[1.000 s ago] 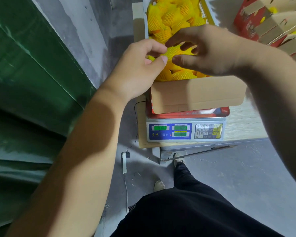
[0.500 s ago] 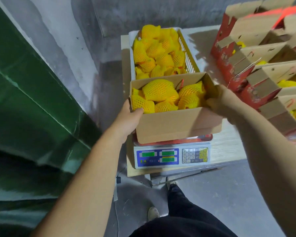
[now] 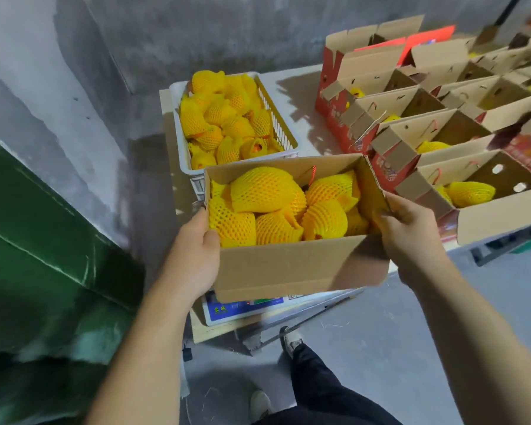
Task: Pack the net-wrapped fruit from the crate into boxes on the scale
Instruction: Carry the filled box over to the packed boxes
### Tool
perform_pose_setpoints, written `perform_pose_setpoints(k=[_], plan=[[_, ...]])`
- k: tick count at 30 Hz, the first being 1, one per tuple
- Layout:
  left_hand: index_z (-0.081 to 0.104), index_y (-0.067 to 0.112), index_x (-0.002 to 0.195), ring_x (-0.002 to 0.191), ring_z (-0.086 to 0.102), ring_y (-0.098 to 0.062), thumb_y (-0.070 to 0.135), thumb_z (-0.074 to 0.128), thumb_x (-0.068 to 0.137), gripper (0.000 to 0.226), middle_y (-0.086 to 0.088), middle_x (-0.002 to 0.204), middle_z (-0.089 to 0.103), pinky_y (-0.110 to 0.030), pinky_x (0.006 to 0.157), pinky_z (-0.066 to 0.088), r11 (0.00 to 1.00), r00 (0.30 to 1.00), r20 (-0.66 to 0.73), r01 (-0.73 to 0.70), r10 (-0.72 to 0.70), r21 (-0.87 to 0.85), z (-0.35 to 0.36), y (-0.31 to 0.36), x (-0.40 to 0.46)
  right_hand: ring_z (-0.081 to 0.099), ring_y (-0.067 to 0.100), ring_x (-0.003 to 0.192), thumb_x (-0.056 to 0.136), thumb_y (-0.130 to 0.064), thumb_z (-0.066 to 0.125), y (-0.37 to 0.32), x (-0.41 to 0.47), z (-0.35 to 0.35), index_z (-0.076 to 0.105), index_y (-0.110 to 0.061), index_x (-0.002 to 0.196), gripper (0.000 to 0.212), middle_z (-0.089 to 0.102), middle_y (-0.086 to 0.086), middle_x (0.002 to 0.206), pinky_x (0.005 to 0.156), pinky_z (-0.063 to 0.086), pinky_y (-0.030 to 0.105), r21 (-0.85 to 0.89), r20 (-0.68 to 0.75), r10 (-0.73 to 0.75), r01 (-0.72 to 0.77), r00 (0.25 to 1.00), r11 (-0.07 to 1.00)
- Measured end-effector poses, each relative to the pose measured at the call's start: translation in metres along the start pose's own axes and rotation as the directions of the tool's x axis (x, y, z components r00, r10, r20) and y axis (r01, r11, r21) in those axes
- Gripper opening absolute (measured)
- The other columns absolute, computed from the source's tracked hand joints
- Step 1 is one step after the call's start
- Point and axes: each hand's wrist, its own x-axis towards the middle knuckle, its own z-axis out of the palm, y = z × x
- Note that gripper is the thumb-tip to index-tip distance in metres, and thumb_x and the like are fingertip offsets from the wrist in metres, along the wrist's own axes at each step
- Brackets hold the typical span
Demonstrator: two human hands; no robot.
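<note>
Now you hold the box [image 3: 298, 265] with both hands, one at each short end. Your left hand [image 3: 193, 256] wraps its end, thumb over the rim, fingers shut on the card. Your right hand [image 3: 408, 234] grips the other end the same way. The box sits low over the scale [image 3: 242, 311], and you cannot tell if it rests on it or hangs just above. It is full of fruit [image 3: 267, 191] in yellow net, so it will likely feel heavy. The card walls are thin and may bend, so slide your fingers under the bottom. The fruit is soft and can bruise, so keep the box flat. More fruit waits in the crate [image 3: 285, 130] just behind, on the worktop [image 3: 301, 84].
</note>
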Motion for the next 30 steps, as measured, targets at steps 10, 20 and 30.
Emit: perform_pose_setpoints(k=[10,20,30], plan=[[0.037,0.046,0.157,0.138,0.052,-0.013,0.037,0.037,0.112,0.046,0.020,0.150,0.055,-0.051,0.118,0.041,0.995,0.972,0.232,-0.062,0.044,0.072,0.088,0.069,-0.037,0.066,0.024,0.111,0.108,-0.020,0.050,0.014,-0.028,-0.148,0.065,-0.032,0.137,0.035,0.068,-0.017,0.111,0.102,0.052,0.059,-0.121,-0.134,0.127,-0.143,0.983,0.982],[0.051,0.063,0.140,0.130,0.055,0.004,0.032,0.045,0.110,0.043,0.034,0.140,0.058,-0.038,0.116,0.041,0.981,0.897,0.417,-0.185,0.148,0.050,0.254,0.181,-0.016,0.070,0.024,0.099,0.106,-0.017,0.049,0.063,-0.003,-0.336,0.064,-0.034,0.138,0.039,0.073,-0.007,0.111,0.087,0.061,0.053,-0.335,-0.231,0.155,-0.228,0.961,0.914],[0.065,0.042,0.128,0.109,0.066,-0.012,0.044,0.038,0.092,0.044,0.020,0.116,0.072,-0.043,0.103,0.051,0.952,0.797,0.550,-0.305,0.248,0.011,0.426,0.309,-0.005,0.067,0.028,0.088,0.098,-0.013,0.054,0.127,0.040,-0.500,0.072,-0.038,0.109,0.033,0.074,-0.003,0.092,0.078,0.058,0.051,-0.308,-0.460,0.197,-0.363,0.866,0.879]])
